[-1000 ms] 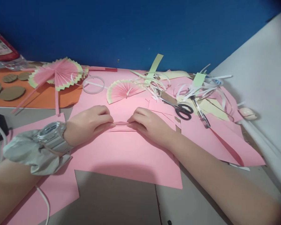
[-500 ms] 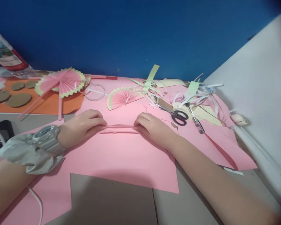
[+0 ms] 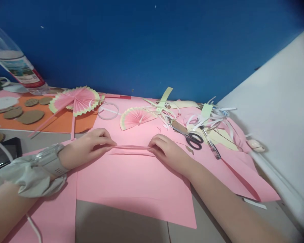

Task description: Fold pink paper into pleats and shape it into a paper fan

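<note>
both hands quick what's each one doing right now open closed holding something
Left hand: closed, pinching the folded pink paper.
Right hand: closed, pinching the same paper farther right.

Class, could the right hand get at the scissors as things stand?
Probably yes: the scissors lie near the right hand, handle end uncovered, though it would have to let go of the folded pink paper first.
</note>
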Available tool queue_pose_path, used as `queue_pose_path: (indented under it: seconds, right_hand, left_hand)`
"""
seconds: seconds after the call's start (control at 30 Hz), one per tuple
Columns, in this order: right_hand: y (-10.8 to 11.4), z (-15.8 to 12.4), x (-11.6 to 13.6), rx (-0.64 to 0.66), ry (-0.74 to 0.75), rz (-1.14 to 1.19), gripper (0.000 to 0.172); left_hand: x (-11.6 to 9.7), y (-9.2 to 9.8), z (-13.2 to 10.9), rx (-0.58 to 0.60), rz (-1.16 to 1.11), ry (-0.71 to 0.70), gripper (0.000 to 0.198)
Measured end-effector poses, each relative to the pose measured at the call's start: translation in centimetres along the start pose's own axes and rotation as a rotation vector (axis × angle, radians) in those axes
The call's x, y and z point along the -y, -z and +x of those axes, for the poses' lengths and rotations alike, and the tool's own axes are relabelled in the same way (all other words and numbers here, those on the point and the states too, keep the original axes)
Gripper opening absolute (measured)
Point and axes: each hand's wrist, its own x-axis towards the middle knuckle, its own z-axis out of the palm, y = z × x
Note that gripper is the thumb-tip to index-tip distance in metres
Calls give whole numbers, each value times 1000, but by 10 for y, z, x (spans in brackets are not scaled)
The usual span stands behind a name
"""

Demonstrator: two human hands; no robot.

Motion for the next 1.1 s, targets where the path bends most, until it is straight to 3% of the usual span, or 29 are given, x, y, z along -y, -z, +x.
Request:
queue_pose_path:
  seconds: [0.13,0.27,0.9,1.1]
  right_hand:
    - [6,-1,1,46,-53,97,13]
    - [8,-1,-3,50,-50,87,12]
    - [0,-3,-14,-81,151,-148,12]
    - [0,-2,-12,-78,138,-134,11]
  left_hand:
    - [2,3,0,39,-35,59,25]
    - [7,3,-2,6,-11,56,24]
    - [1,9,-1,4,115,5,20]
    - [-3,10,-1,-28,193,-23,19]
